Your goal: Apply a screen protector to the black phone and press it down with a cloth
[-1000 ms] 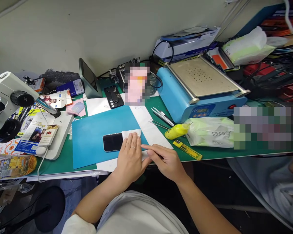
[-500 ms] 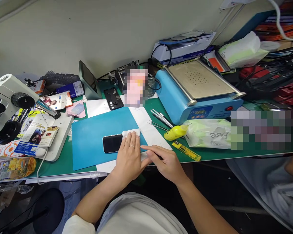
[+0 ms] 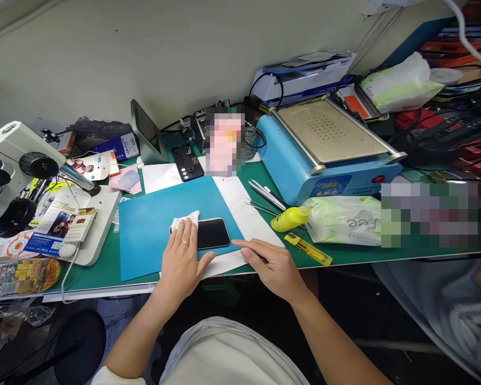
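A smartphone (image 3: 213,233) with a dark screen and pale rim lies flat on the blue mat (image 3: 144,214). My left hand (image 3: 181,251) lies flat over its left end, fingers straight and close together, thumb out to the side. Under those fingertips a folded white tissue (image 3: 191,216) presses on the screen and hides the phone's left part. My right hand (image 3: 270,262) rests at the phone's lower right corner, index finger stretched out, its tip at or just beside the rim. Its thumb is apart from the index finger, and its other fingers curl under, partly hidden.
White paper (image 3: 248,211) runs beside and under the mat. Tweezers (image 3: 264,195), a yellow bottle (image 3: 291,218), a yellow case (image 3: 308,250) and a tissue pack (image 3: 344,219) lie right. Behind stands a blue heating plate machine (image 3: 320,149); a microscope (image 3: 28,166) is left.
My left hand has slid left across the phone with the tissue, uncovering the right end of the screen. My right hand has stayed nearly in place.
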`<control>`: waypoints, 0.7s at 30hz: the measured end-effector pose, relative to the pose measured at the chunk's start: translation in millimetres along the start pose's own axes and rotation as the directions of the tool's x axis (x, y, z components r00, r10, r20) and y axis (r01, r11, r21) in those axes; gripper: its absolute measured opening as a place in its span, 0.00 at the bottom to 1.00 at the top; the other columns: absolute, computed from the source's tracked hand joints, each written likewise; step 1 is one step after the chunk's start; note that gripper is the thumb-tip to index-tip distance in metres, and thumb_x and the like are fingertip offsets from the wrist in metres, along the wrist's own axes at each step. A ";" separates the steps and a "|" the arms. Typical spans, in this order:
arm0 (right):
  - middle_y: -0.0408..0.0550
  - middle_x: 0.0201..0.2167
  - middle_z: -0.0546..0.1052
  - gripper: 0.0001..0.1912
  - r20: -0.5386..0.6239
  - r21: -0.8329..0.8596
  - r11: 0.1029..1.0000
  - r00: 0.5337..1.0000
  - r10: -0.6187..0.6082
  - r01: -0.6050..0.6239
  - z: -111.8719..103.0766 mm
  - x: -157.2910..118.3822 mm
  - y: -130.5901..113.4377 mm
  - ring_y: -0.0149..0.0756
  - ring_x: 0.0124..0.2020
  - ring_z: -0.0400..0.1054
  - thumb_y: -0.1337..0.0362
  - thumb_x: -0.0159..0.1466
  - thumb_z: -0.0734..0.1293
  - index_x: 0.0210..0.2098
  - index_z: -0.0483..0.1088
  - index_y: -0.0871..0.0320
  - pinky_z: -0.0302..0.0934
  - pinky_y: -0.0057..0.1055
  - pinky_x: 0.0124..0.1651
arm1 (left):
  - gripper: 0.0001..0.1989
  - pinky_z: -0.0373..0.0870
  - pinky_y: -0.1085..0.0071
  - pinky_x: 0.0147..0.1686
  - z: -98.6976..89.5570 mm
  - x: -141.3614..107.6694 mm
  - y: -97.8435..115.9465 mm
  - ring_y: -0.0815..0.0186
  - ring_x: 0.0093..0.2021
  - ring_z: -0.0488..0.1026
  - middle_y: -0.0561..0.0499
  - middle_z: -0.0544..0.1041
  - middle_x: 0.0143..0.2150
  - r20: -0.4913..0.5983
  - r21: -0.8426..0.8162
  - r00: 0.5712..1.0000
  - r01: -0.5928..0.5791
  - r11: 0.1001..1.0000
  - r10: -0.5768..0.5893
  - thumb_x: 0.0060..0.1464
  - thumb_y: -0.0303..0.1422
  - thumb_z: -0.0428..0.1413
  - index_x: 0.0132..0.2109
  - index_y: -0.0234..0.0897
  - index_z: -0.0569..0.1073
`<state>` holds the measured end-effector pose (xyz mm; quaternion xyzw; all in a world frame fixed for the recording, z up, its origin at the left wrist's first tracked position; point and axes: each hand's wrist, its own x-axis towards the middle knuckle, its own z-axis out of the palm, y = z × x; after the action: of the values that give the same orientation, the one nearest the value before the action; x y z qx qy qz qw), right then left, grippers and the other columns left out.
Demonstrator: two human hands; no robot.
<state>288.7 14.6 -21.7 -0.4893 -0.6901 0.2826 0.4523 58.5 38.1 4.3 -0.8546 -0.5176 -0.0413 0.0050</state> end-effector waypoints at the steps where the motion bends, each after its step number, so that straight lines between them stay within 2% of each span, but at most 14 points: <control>1: 0.45 0.32 0.82 0.13 -0.002 -0.004 1.000 1.000 -0.006 0.006 -0.1 0.0 -0.2 0.34 0.30 0.75 0.62 0.72 0.63 0.49 0.79 0.54 0.69 0.30 0.33 | 0.38 0.61 0.48 0.70 -0.8 -3.3 -3.4 0.47 0.76 0.54 0.34 0.56 0.75 -0.001 0.010 1.000 0.009 1.000 -0.009 0.71 0.51 0.40 0.73 0.23 0.55; 7: 0.46 0.30 0.81 0.14 -0.003 -0.021 1.000 1.000 -0.012 0.012 0.2 0.6 -2.5 0.35 0.28 0.75 0.60 0.72 0.63 0.48 0.80 0.53 0.70 0.31 0.31 | 0.35 0.62 0.49 0.70 -4.1 -20.8 -15.4 0.48 0.76 0.52 0.33 0.55 0.75 0.001 0.036 0.998 0.058 0.998 -0.058 0.72 0.47 0.41 0.74 0.23 0.53; 14: 0.46 0.34 0.83 0.13 0.005 -0.002 1.000 1.000 -0.020 0.020 1.0 -0.4 -2.4 0.36 0.32 0.78 0.61 0.72 0.64 0.49 0.80 0.53 0.72 0.31 0.34 | 0.34 0.62 0.48 0.70 -5.0 -39.7 -14.6 0.48 0.76 0.52 0.32 0.56 0.75 -0.008 0.029 0.998 0.057 0.998 -0.057 0.72 0.45 0.42 0.74 0.26 0.52; 21: 0.45 0.33 0.83 0.13 0.013 0.002 1.000 1.000 -0.020 0.020 0.9 -1.1 -0.6 0.34 0.31 0.76 0.63 0.72 0.64 0.50 0.80 0.54 0.70 0.30 0.34 | 0.35 0.63 0.49 0.70 -10.4 -29.7 -18.0 0.47 0.75 0.55 0.32 0.59 0.74 0.012 0.056 0.998 0.064 0.996 -0.065 0.72 0.48 0.40 0.72 0.23 0.57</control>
<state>287.8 13.4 -22.0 -0.4799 -0.6976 0.2819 0.4511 28.2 19.7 11.8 -0.8372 -0.5459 -0.0209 0.0240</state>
